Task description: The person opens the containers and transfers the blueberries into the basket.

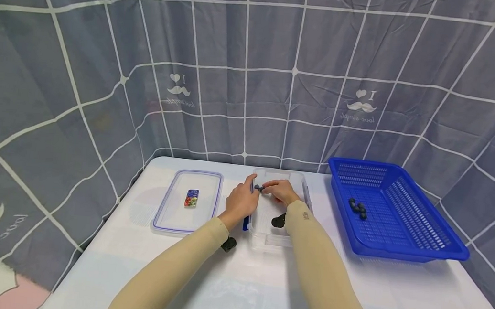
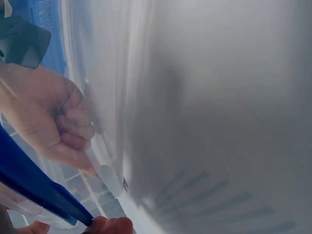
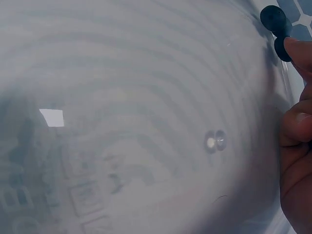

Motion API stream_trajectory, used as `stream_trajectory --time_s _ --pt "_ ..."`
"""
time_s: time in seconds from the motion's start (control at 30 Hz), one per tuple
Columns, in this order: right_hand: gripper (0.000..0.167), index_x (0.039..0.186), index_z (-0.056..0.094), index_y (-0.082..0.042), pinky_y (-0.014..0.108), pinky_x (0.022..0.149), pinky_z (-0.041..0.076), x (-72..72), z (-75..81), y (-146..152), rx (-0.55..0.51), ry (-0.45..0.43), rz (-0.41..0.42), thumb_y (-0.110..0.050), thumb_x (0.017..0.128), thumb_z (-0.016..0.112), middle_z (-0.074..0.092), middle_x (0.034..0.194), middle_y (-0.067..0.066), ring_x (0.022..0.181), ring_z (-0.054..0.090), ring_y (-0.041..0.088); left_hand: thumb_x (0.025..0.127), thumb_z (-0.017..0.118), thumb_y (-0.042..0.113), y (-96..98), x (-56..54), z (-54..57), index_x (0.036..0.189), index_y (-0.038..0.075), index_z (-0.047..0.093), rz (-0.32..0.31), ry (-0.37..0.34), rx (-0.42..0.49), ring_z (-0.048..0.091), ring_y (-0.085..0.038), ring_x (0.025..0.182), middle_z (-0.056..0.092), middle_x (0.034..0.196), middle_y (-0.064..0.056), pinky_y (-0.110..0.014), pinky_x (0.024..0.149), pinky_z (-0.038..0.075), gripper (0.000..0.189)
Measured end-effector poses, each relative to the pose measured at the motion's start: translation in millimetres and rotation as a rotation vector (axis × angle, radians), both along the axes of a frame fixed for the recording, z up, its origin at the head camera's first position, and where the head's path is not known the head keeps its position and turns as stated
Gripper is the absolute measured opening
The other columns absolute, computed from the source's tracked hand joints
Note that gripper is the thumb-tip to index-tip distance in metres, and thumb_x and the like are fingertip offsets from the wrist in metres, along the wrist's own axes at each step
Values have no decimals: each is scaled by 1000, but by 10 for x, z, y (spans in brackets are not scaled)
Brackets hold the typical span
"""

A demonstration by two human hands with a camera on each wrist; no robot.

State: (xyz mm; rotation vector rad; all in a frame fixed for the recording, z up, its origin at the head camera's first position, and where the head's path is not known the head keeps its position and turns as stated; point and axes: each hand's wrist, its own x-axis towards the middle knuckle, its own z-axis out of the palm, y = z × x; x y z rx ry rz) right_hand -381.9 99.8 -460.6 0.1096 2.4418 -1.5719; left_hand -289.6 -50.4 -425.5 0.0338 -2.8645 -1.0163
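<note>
A clear plastic box [image 1: 264,218] stands mid-table, with a blue latch flap [image 2: 44,187] along its left side. My left hand [image 1: 243,201] grips that side; its fingertips [image 2: 113,225] sit at the flap's end in the left wrist view. Inside the far left part of the box, my right hand [image 1: 282,191] pinches a small dark round ball [image 3: 282,48] between its fingertips. A second dark ball [image 3: 272,18] touches the first, near the box wall. The other fingers of the right hand are folded, as seen through the box in the left wrist view.
Left of the box lies a clear lid [image 1: 172,211] with a blue-violet seal and a small colourful label [image 1: 191,198]. At the right, a blue plastic basket [image 1: 415,223] holds several dark balls [image 1: 357,208]. A grey gridded curtain [image 1: 268,98] hangs behind the table.
</note>
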Motion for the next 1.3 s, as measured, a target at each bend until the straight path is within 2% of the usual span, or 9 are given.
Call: stream_trajectory --time_s 0.1,0.17,0.57,0.67,0.87,1.07,1.2,1.3 --pt "32 116 76 -11 24 46 33 -33 -20 -18 26 0 -5 -12 84 77 59 74 -4 46 35 10 105 43 35 -7 -2 -4 156 33 37 4 5 4 64 -34 103 63 124 -16 -52 79 51 51" --pt "31 115 77 -11 25 45 32 -52 -31 -25 36 -6 -15 -12 84 77 61 76 -3 45 35 11 105 43 35 -8 -3 -7 156 33 37 3 7 3 64 -34 103 64 124 -16 -52 79 51 51" --pt "28 116 75 -8 24 44 32 -3 58 -78 98 15 10 -12 88 74 52 65 -2 42 33 10 105 43 35 -23 -2 13 156 33 37 8 8 1 65 -33 102 64 124 -16 -51 77 51 51" --pt "26 115 75 -7 24 44 33 -2 70 -91 121 18 19 -12 89 73 54 67 -2 42 33 9 105 43 34 -26 -4 12 155 33 37 9 5 3 64 -34 103 64 124 -16 -52 77 51 51" --pt "22 111 75 -6 24 46 36 -3 84 -69 126 18 27 -10 89 73 59 77 -1 45 34 9 104 44 34 -13 -6 -14 155 32 39 5 4 3 65 -33 103 64 125 -16 -52 77 52 51" --pt "22 112 74 -5 23 46 35 10 120 -32 136 43 64 -11 91 71 59 82 -1 55 36 10 104 44 34 -3 -6 -33 155 32 39 4 9 -6 65 -33 99 64 122 -16 -51 75 52 51" --pt "22 113 74 -6 23 46 33 24 238 -51 166 68 90 -13 93 69 65 98 4 65 41 12 105 44 34 -10 -15 -22 155 31 39 7 13 -8 65 -33 98 65 121 -16 -50 73 52 50" --pt "23 115 72 -4 23 45 31 33 342 -50 163 91 124 -13 94 67 67 110 10 61 40 11 105 44 34 -12 -18 -10 155 31 39 13 11 -12 65 -33 100 65 121 -16 -50 74 52 50"
